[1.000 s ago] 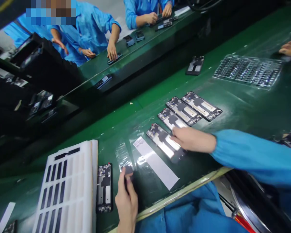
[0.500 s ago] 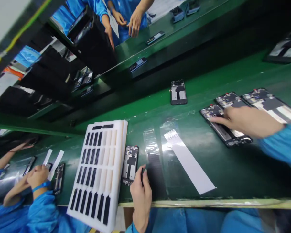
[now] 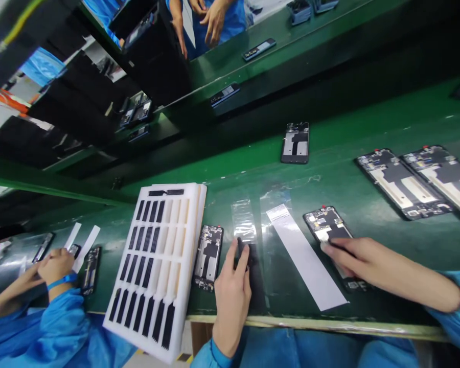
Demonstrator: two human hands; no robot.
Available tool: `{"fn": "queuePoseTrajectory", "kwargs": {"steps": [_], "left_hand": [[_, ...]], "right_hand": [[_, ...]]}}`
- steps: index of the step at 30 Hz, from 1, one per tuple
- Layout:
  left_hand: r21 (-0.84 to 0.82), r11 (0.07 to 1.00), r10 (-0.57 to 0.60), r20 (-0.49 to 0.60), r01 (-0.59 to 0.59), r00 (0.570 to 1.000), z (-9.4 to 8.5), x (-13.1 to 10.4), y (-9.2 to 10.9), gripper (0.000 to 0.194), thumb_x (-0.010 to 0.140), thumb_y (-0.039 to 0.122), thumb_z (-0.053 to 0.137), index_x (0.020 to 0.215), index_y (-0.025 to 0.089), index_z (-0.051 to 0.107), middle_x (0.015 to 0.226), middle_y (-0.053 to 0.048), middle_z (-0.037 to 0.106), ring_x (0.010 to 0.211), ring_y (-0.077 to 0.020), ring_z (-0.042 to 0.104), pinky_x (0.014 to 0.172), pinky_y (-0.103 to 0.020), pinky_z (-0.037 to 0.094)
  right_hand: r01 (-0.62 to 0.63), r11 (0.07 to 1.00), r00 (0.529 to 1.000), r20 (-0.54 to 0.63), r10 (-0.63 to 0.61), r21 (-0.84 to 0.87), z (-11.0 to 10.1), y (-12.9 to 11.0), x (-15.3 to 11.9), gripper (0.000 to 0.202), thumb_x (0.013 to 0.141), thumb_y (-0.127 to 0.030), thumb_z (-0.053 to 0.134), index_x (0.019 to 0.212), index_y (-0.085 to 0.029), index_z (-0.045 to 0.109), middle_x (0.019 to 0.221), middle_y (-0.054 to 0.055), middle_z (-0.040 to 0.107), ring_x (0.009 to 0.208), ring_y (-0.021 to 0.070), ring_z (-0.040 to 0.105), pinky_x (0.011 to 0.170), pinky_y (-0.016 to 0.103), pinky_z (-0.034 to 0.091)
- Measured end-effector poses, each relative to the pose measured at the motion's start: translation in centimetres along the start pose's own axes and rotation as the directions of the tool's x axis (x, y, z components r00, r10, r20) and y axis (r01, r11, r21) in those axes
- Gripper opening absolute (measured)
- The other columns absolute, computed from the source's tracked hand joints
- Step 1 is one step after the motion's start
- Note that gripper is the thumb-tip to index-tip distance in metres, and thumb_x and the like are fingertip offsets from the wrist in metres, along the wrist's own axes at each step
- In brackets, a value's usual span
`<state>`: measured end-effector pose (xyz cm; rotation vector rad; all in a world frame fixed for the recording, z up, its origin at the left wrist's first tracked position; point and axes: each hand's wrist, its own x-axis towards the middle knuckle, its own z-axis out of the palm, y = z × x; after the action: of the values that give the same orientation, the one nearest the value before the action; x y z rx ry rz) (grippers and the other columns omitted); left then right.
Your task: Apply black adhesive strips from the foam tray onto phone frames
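Observation:
My left hand (image 3: 233, 296) is over the mat near the table's front edge, its fingers closed on a thin black strip (image 3: 239, 246), partly hidden by them. To its left lies an opened phone (image 3: 208, 258) without its back cover, beside a white foam tray (image 3: 191, 286) holding rows of black flat strips. My right hand (image 3: 362, 260) grips another opened phone (image 3: 325, 222), fingers over its lower half. That phone lies tilted just right of a long white paper strip (image 3: 306, 258).
Two more opened phones (image 3: 402, 181) lie at the right, and one (image 3: 296, 143) stands apart at the back. Clear tape (image 3: 244, 220) sticks to the mat. A co-worker's hands (image 3: 55, 268) are at the left; others work beyond the raised green shelf (image 3: 199, 76).
My right hand has drawn the nearest phone of the right-hand group leftward and nearer the paper strip. My left hand has risen slightly to the right with the black strip. The view has shifted.

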<state>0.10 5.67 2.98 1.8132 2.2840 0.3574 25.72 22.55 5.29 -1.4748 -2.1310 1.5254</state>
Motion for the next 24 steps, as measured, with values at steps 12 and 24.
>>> {"fn": "queuePoseTrajectory", "kwargs": {"steps": [12,24], "left_hand": [[0.143,0.990,-0.007,-0.018,0.009,1.000,0.8,0.0,-0.6,0.054,0.095,0.006,0.045,0.148,0.020,0.046,0.153,-0.006,0.048,0.118,-0.0232,0.063,0.089,-0.034,0.060],[0.200,0.980,0.015,-0.003,-0.014,1.000,1.6,0.2,-0.6,0.051,0.092,0.004,0.048,0.142,0.013,0.053,0.149,-0.009,0.053,0.097,-0.0234,0.069,0.076,-0.035,0.062]], "right_hand": [[0.174,0.859,0.971,-0.230,-0.067,0.482,11.2,-6.5,4.3,0.048,0.099,-0.059,0.043,0.093,-0.019,0.069,0.078,0.008,0.077,0.075,0.0231,0.074,0.066,0.031,0.057],[0.193,0.913,0.973,-0.193,-0.129,0.360,13.4,-5.3,5.6,0.034,0.100,-0.049,0.048,0.104,-0.021,0.067,0.103,0.010,0.076,0.092,0.0260,0.076,0.085,0.037,0.060]]}}
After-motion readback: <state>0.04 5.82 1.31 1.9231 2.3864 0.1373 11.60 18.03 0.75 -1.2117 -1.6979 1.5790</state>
